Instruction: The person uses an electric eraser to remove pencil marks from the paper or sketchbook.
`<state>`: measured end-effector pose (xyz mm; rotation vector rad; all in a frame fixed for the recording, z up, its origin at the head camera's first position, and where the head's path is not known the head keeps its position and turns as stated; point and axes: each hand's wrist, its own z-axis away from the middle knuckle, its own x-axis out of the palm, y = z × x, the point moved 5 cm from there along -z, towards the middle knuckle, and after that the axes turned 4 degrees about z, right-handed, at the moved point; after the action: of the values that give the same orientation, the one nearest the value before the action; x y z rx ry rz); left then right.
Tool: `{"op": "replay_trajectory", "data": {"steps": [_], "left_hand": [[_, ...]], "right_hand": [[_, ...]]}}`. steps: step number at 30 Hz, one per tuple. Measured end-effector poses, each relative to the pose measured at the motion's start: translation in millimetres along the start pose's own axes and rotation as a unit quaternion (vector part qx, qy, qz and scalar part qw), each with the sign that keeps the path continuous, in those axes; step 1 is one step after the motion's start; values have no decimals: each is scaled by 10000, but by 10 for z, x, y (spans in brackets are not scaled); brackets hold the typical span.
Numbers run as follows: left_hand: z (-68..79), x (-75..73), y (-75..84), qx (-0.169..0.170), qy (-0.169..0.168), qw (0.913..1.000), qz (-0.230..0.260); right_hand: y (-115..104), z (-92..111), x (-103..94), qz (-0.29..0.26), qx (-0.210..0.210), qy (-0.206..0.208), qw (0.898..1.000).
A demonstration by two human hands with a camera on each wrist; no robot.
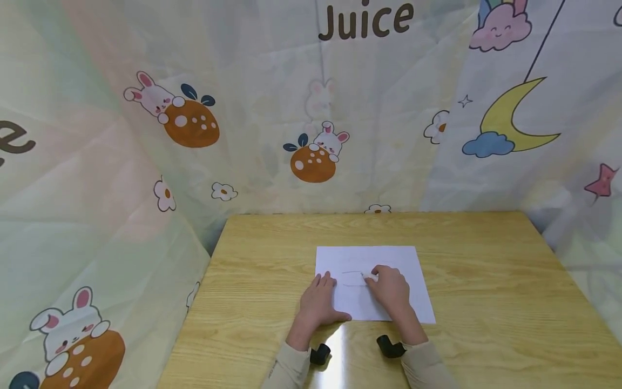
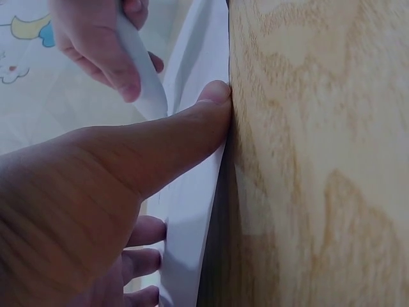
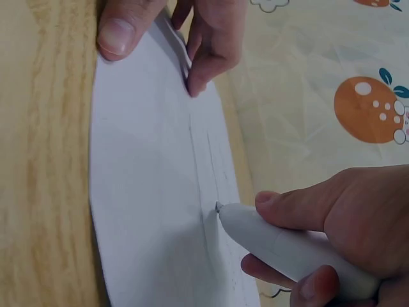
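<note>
A white sheet of paper (image 1: 364, 256) lies on the wooden table, bearing a few thin dark lines (image 1: 352, 272) near its middle. On its left part rests my left hand (image 1: 318, 302), fingers spread, with the thumb reaching along the near edge. My right hand (image 1: 392, 289) grips a thick white pen (image 3: 275, 246) between thumb and fingers. In the right wrist view the pen leans over, and its small dark tip meets the paper at one of the lines. The left wrist view shows the same pen (image 2: 142, 70) beyond my left thumb.
The wooden table (image 1: 262, 259) extends around the paper on all sides. Behind and beside it hangs a pale cloth (image 1: 252, 135) printed with rabbits, flowers and a moon. Black angled devices (image 1: 390, 347) sit at both wrists, beside beige sleeves (image 1: 289, 367).
</note>
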<state>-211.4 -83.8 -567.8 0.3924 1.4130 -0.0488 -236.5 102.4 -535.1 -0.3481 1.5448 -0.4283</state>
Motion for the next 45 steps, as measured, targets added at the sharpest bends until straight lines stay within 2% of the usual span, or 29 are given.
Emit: {"op": "replay_trajectory", "data": {"steps": [8,12,18,23,28,33,38,42,45], "left_hand": [[39,-39,25,-8,-41,9999,151],[50,-65,32,47,27,10000,74],[77,-73,54,38,-53,9998,165],[71,-79,59,17,18,9999,151],[73,-80,52,28,-84,9999,135],[54,-91,37,25,16,10000,82],[79,-53,28,-7,-147,9998,118],[79,-65,32,23,-43,9999,106],[76,-77,32,32,-33,9999,131]], "right_hand": [[-1,22,-4,-73,-64,20,10000],[6,15,2,-195,-103,159,9996],[71,41,45,-240,144,-48,9996],[53,-1,58,-250,-29,83,9996],[54,-7,68,-269,103,-117,9995],[18,-20,36,-363,-9,55,9993],[27,24,65,-317,103,-95,9994],[13,17,49,-300,25,49,9995],[9,17,40,-300,39,-13,9995]]}}
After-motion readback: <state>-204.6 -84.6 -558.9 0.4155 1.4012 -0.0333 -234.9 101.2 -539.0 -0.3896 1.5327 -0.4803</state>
